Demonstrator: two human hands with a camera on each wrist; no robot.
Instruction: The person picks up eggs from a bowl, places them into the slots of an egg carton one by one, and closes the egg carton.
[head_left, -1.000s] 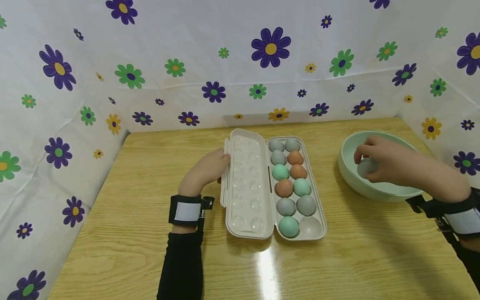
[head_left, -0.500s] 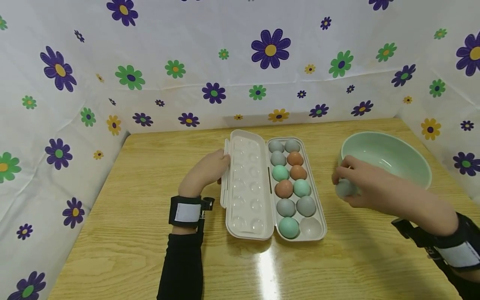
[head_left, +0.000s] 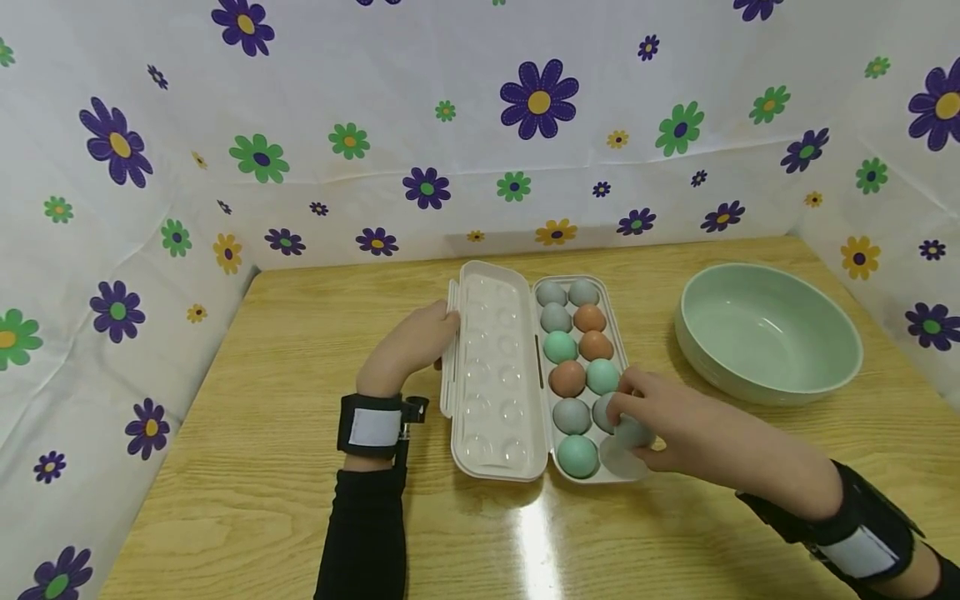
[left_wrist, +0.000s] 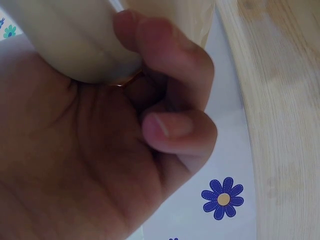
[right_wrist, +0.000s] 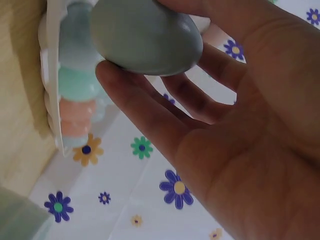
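Note:
An egg carton (head_left: 619,463) lies unfolded on the table, its pale plastic lid (head_left: 495,375) laid back to the left. Grey, brown and mint-green eggs fill two rows of cups. At the lid's left edge, my left hand (head_left: 411,346) grips the rim; the left wrist view has its fingers curled round the pale plastic (left_wrist: 90,50). Between thumb and fingertips, my right hand (head_left: 697,429) pinches a grey egg (right_wrist: 145,37). This egg hangs just over the bare cup at the carton's near right corner, beside another grey egg that the fingers partly cover.
A pale green bowl (head_left: 772,383) stands at the right of the wooden table (head_left: 300,367). White cloth (head_left: 315,75) with printed flowers hangs behind and along both sides.
My right hand has carried the grey egg from over the bowl leftward and nearer, to the carton's near right corner. My left hand has stayed on the lid.

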